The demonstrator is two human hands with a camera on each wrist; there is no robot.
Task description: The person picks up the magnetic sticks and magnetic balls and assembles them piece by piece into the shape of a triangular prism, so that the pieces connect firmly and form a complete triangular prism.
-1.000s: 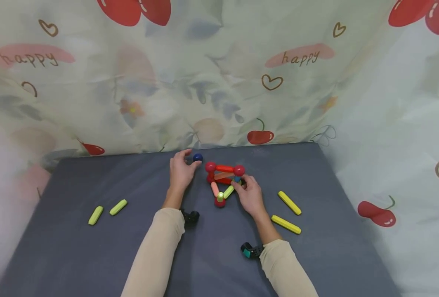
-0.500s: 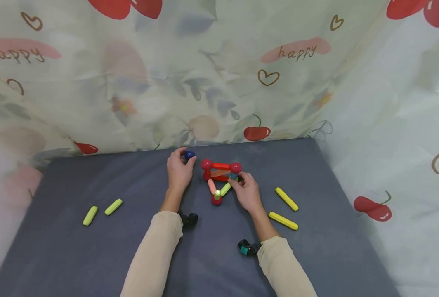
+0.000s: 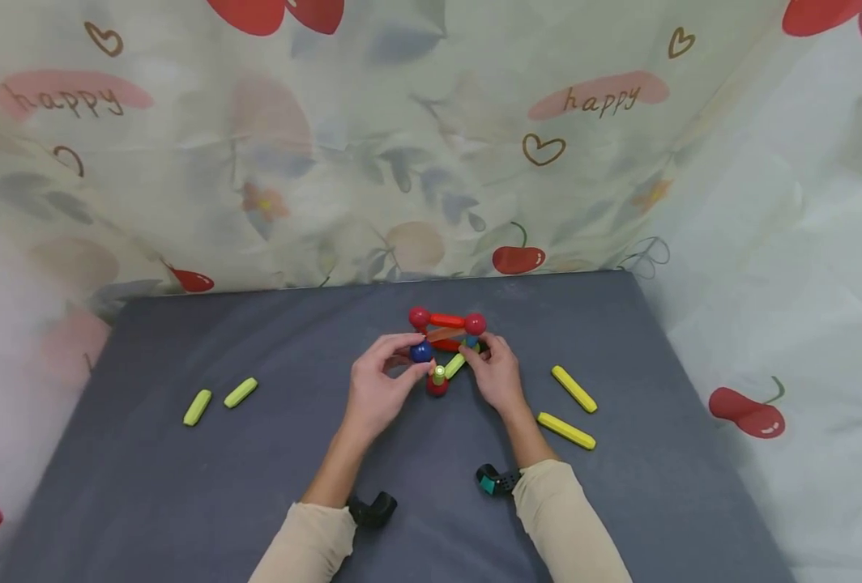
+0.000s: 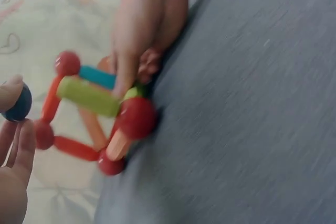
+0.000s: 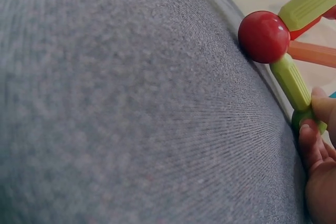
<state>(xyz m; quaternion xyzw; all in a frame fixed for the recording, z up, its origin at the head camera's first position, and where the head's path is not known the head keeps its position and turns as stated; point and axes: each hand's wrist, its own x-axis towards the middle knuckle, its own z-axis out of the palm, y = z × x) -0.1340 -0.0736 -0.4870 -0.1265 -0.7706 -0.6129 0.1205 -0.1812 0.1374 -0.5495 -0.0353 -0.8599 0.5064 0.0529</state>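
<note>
My left hand point(image 3: 381, 385) pinches a dark blue ball point(image 3: 421, 351) between thumb and fingers, held close over the near left side of a rod-and-ball frame. That frame joins red balls point(image 3: 475, 324) with red, orange, blue and light green rods. At its near corner a red ball point(image 3: 437, 385) bears a light green rod point(image 5: 310, 4) that points up. With thumb and fingertips, my right hand point(image 3: 495, 377) grips the frame's right corner, at a green ball point(image 5: 299, 121) where another light green rod point(image 5: 290, 81) ends. The fingers partly hide this green ball.
Two short light green rods point(image 3: 241, 393) lie on the left of the dark grey table point(image 3: 292, 340). On the right, beyond my right forearm, are two longer yellow rods point(image 3: 566, 431). A patterned curtain point(image 3: 314, 178) hangs along the table's back edge.
My left hand has taken hold of the blue ball near the back edge and brought it toward me and right, to the frame. The right hand keeps its grip on the frame's corner.
</note>
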